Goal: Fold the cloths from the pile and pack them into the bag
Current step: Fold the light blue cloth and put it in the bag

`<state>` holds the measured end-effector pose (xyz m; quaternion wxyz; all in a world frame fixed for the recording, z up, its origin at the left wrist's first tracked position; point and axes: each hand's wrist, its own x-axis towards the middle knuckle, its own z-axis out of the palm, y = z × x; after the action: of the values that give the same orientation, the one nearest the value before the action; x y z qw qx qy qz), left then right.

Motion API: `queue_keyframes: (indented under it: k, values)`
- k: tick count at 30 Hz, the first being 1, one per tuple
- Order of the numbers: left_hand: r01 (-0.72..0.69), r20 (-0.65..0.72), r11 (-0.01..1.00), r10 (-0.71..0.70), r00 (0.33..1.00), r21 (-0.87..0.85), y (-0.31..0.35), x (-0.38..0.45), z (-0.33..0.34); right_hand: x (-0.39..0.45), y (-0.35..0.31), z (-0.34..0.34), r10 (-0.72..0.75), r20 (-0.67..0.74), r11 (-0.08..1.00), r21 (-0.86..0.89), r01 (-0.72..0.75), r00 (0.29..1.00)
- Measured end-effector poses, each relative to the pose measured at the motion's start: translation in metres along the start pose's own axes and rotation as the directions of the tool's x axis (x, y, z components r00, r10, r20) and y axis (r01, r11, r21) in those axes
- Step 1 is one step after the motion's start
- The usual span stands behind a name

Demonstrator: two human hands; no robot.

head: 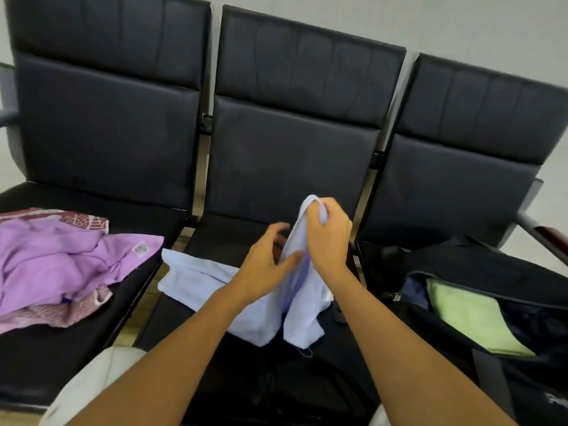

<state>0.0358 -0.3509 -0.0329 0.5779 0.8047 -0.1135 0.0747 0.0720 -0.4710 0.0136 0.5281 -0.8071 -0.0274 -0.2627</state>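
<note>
Pale blue cloth lies on the middle black padded seat of a three-seat bench, one end lifted off the cushion. Right hand pinches that raised end with curled fingers, so the lifted part hangs near upright and its long axis runs down toward the seat's front edge. Left hand touches the hanging fold with loosely extended fingers; no closed grasp shows. Remaining fabric spreads flat to the left of the seat, one corner overhanging the gap to the neighbouring seat. Left of the middle seat sits a crumpled purple cloth pile. Right of it, an open dark zip bag holds a folded light green cloth. Bare cushion shows behind the hands.
</note>
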Motion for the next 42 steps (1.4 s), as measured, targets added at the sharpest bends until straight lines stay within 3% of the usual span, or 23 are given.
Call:
queue_keyframes:
  k: [2, 5, 11, 16, 19, 22, 23, 25, 28, 31, 34, 36, 40, 42]
  values:
    - [-0.027, -0.113, 0.996, 0.016, 0.993, -0.091, 0.007, 0.002, -0.003, -0.004, 0.009, 0.005, -0.02, 0.162, 0.998, -0.06, 0.03, 0.987]
    - [-0.039, -0.123, 0.998, 0.032, 0.992, -0.056, 0.004, 0.005, -0.011, -0.012, 0.018, 0.013, -0.076, 0.349, 0.984, -0.123, 0.126, 0.934]
    - [0.089, -0.169, 0.959, -0.044, 0.985, 0.269, -0.006, 0.012, -0.029, -0.016, 0.019, 0.018, -0.045, 0.49, 0.996, -0.043, 0.075, 0.87]
    - [0.218, -0.331, 0.96, -0.15, 0.931, 0.178, -0.016, 0.019, -0.05, -0.021, 0.045, 0.01, 0.107, 0.595, 0.992, -0.123, -0.041, 0.796]
    - [0.267, -0.269, 0.923, -0.192, 0.944, 0.276, -0.023, 0.019, -0.053, -0.028, 0.058, 0.006, 0.102, 0.538, 0.992, -0.112, -0.049, 0.837]
    - [0.001, -0.016, 0.869, 0.009, 1.0, 0.494, -0.023, 0.012, -0.041, -0.031, 0.057, 0.007, 0.04, 0.517, 0.999, -0.021, -0.035, 0.855]
    - [-0.061, 0.078, 0.882, 0.028, 0.997, 0.467, -0.022, 0.01, -0.034, -0.032, 0.056, 0.009, 0.031, 0.532, 0.999, 0.003, -0.039, 0.846]
    - [-0.032, 0.191, 0.929, -0.042, 0.981, 0.368, -0.02, 0.01, -0.026, -0.036, 0.053, 0.014, 0.037, 0.572, 0.999, -0.017, -0.033, 0.82]
    - [-0.028, 0.188, 0.91, -0.055, 0.981, 0.413, -0.02, 0.011, -0.029, -0.041, 0.05, 0.023, 0.028, 0.589, 0.999, -0.033, -0.011, 0.808]
    - [0.008, 0.047, 0.901, -0.032, 0.998, 0.434, -0.021, 0.012, -0.038, -0.039, 0.048, 0.021, 0.025, 0.546, 0.997, 0.042, -0.057, 0.837]
    - [0.104, -0.09, 0.922, -0.076, 0.993, 0.374, -0.021, 0.013, -0.046, -0.038, 0.057, 0.016, 0.077, 0.62, 0.996, -0.014, -0.088, 0.781]
    - [0.094, -0.037, 0.93, -0.087, 0.996, 0.355, -0.021, 0.011, -0.048, -0.039, 0.061, 0.015, 0.087, 0.635, 0.995, -0.02, -0.096, 0.767]
    - [-0.002, 0.215, 0.93, -0.083, 0.973, 0.367, -0.018, 0.003, -0.046, -0.039, 0.054, 0.02, 0.084, 0.59, 0.993, 0.013, -0.114, 0.803]
    - [0.005, 0.244, 0.933, -0.1, 0.965, 0.36, -0.017, 0.003, -0.046, -0.042, 0.051, 0.024, 0.089, 0.596, 0.994, 0.002, -0.113, 0.798]
